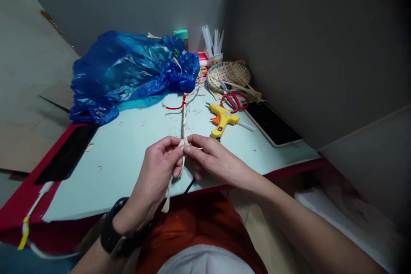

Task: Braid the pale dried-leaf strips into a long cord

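A pale braid of flat, straw-like strands (184, 122) runs away from me over the table, tied near its far end with red cord (175, 107). My left hand (163, 158) pinches the near end of the braid between thumb and fingers. Close against it, my right hand (205, 154) is also closed on the strands at the same spot. One loose strand (167, 199) hangs below my left hand, past the table edge. The fingertips partly hide the point where the strands cross.
Beyond my right hand lie a yellow glue gun (223, 120), red-handled scissors (235, 102), a woven basket (228, 76) and a tablet-like dark device (272, 124). A blue plastic bag (128, 72) fills the back left. Glue sticks (212, 42) stand in a cup. A black device (67, 154) lies left.
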A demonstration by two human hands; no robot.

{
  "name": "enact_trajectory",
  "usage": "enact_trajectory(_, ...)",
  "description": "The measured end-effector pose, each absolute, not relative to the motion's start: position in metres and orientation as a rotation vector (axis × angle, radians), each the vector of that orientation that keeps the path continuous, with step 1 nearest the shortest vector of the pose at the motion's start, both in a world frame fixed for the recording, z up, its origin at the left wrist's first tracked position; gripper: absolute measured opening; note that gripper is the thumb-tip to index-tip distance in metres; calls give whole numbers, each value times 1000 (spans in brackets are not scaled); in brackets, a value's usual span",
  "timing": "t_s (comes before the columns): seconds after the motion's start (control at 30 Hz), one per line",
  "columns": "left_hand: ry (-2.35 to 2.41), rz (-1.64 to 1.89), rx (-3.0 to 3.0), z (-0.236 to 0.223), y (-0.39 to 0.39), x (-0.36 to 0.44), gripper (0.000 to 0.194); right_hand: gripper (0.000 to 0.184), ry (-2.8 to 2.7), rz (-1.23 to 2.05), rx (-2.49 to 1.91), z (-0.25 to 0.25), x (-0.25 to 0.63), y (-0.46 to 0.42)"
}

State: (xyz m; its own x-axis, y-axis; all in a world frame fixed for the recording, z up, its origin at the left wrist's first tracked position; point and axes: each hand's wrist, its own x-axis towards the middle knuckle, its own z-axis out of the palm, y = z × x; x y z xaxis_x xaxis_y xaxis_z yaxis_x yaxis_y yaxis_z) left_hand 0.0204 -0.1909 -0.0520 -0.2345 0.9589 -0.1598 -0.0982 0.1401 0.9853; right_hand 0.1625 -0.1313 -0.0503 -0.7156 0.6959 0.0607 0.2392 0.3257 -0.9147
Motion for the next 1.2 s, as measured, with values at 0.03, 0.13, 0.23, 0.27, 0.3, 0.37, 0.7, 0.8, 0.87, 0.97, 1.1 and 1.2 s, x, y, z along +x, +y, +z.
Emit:
enact_trajectory(0.03, 1424, 1291, 936, -52, -191, 20, 16, 26, -2137, 1356, -840, -53, 161, -130)
enact_trajectory(0.13, 1535, 1217, 995, -51, -191, 18, 14, 26, -2105, 1283, -878, -57, 159, -130)
enact_trajectory(0.23, 1625, 1143, 1018, -48, -192, 15, 12, 27, -2081, 1284, -910, -60, 158, -130)
enact_trajectory(0.27, 1638, 1128, 1018, -47, -192, 15, 11, 28, -2068, 1300, -922, -60, 157, -131)
enact_trajectory(0.3, 1649, 1120, 1014, -46, -193, 14, 12, 28, -2051, 1331, -930, -60, 157, -131)
enact_trajectory(0.37, 1678, 1127, 1000, -46, -194, 14, 14, 30, -2005, 1406, -934, -61, 156, -132)
enact_trajectory(0.7, 2065, 1115, 1091, -44, -195, 15, 3, 31, -1974, 1437, -939, -63, 154, -134)
enact_trajectory(0.8, 2288, 1018, 1461, -43, -202, 21, 5, 30, -1954, 1445, -942, -64, 153, -136)
enact_trajectory(0.87, 2343, 966, 1716, -48, -210, 25, 12, 30, -1932, 1438, -941, -65, 153, -136)
enact_trajectory(0.97, 2270, 903, 2090, -62, -224, 27, 34, 33, -1909, 1430, -971, -65, 153, -136)
enact_trajectory(1.1, 2213, 760, 2282, -76, -236, 26, 54, 32, -1884, 1516, -1006, -63, 155, -134)
enact_trajectory(1.2, 2140, 781, 2315, -74, -238, 30, 59, 28, -1869, 1568, -983, -62, 156, -134)
